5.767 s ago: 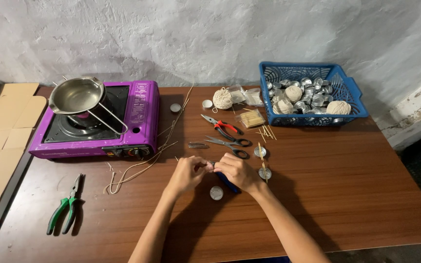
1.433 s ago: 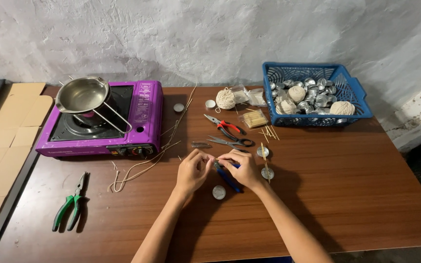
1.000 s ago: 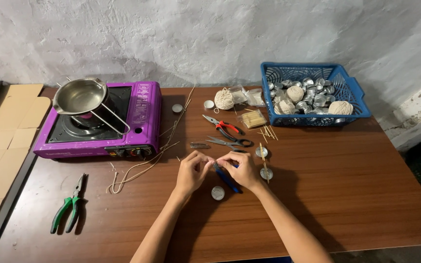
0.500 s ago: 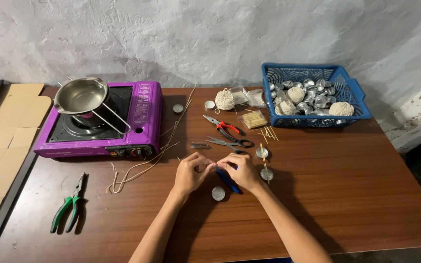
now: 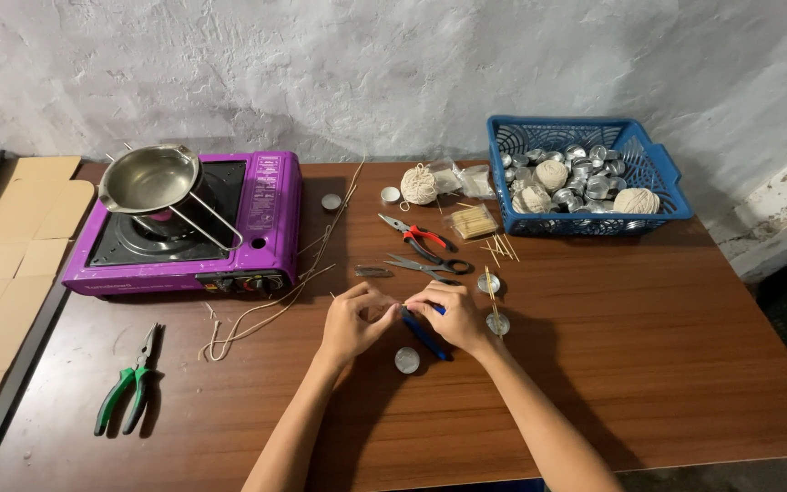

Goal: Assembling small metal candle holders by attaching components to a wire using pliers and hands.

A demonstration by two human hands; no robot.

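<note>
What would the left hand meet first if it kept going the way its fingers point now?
The left hand points right, toward the right hand; their fingertips nearly touch over the blue-handled tool. It would probably meet the right hand's fingers first, though depth is unclear.

Both hands met near the middle of the brown table (image 5: 667, 364). The left hand (image 5: 354, 321) and right hand (image 5: 449, 314) pinched a thin wick (image 5: 404, 303) between them, over a blue-handled tool (image 5: 424, 333). A small metal cup (image 5: 407, 360) lay just beside them, toward the near edge.
</note>
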